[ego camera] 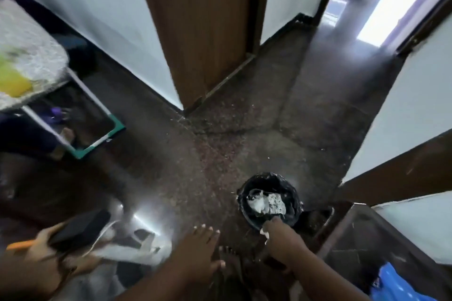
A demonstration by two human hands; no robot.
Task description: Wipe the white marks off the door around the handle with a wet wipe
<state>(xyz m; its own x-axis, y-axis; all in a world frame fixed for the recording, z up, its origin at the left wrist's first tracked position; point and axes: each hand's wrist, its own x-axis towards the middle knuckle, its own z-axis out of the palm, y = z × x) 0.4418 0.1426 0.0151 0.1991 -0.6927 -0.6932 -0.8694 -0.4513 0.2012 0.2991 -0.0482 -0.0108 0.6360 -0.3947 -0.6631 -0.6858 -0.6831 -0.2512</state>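
Floor (244, 134): dark speckled stone, spreads ahead of both hands, light grit scattered on it. Door (200, 32): brown wood, well ahead of hands, up-centre; only lower part in view, handle area out of frame, so marks can't be checked. Pale walls (117, 19) either side of door. Table (27, 61) w/ speckled top, far left of left hand, well apart. Green-edged frame (97, 137) on floor below it.

Bin (270, 200): small, round, black liner, just ahead of right hand; crumpled white waste (265, 203) inside.

Right hand (281, 239): reaches to near rim of bin, fingers pinched round a small white scrap, prob. the wet wipe (265, 233); scrap sits at rim edge, not inside. Grip closed, blur limits detail.

Left hand (198, 249): fingers spread wide, palm down, holds nothing, hangs over floor left of bin, apart from it.

Bare toes (230, 252) between the two hands. Another person's hand (42, 239) at far left w/ dark flat object (80, 230).
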